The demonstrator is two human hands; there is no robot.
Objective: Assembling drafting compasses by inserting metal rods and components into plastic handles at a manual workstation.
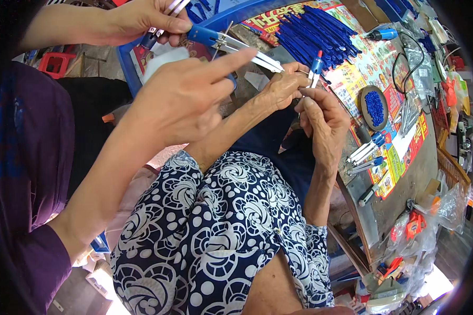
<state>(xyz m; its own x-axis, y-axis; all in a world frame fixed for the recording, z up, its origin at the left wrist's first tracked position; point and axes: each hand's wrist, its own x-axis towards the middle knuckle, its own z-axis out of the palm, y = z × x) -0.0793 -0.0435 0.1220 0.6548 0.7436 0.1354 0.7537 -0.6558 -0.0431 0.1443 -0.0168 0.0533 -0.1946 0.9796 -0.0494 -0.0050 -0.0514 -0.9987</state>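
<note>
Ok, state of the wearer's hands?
Left hand: closed, holding the blue-headed, white-legged drawing compass.
Right hand: closed at the compass's lower end; contents unclear.

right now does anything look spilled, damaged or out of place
Nothing looks clearly spilled or damaged: small blue pieces sit in the brown oval dish. The slim dark-blue strips look untidy, heaped with uneven ends. The blue-and-white compass at your right hand is too small to check closely.
</note>
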